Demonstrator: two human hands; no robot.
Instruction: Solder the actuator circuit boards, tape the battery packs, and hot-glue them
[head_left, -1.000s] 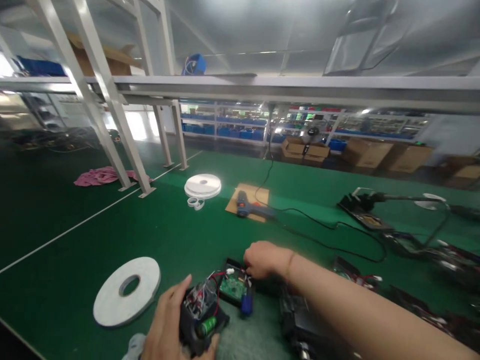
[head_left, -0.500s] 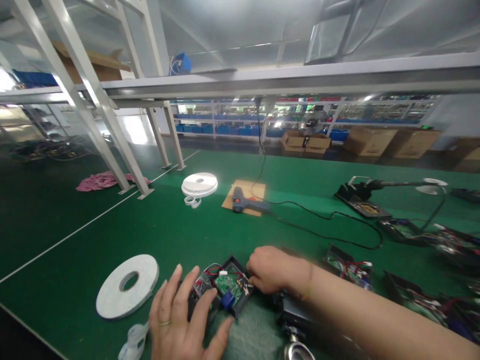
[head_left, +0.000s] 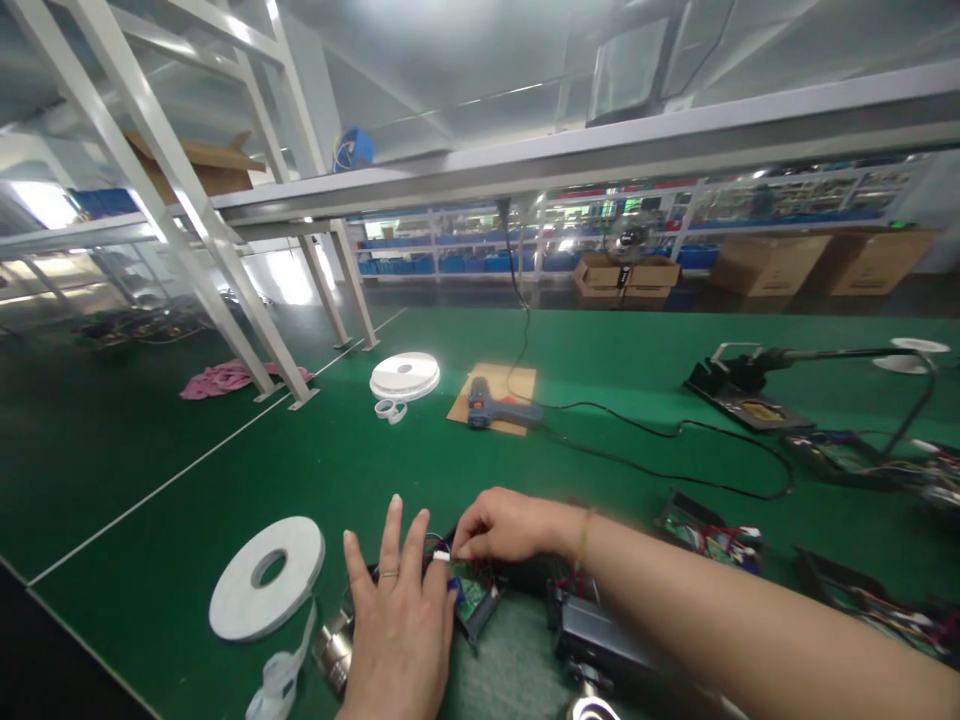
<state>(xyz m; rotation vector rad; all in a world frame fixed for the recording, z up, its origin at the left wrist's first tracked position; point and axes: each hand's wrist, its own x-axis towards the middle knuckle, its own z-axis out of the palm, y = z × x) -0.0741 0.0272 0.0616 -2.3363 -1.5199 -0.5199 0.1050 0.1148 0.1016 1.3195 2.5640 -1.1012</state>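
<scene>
My left hand (head_left: 401, 620) lies flat with its fingers stretched over a small black device case (head_left: 480, 610), covering most of it. A green circuit board (head_left: 471, 592) with red wires shows at the case's right side. My right hand (head_left: 501, 524) reaches in from the right, its fingertips pinched at a small white connector (head_left: 441, 555) on the wires just above the board. A silver cylindrical part (head_left: 334, 648) lies against my left hand's thumb side.
A white tape roll (head_left: 266, 576) lies to the left on the green mat (head_left: 225, 480), more white rolls (head_left: 405, 374) farther back. A glue gun (head_left: 495, 408) rests on cardboard. A soldering stand (head_left: 742, 385), cables and other opened devices (head_left: 709, 540) sit to the right. A black unit (head_left: 607, 650) lies under my right forearm.
My left hand set the case down and now lies flat over it. My right hand moved left onto the white connector. The view swung slightly.
</scene>
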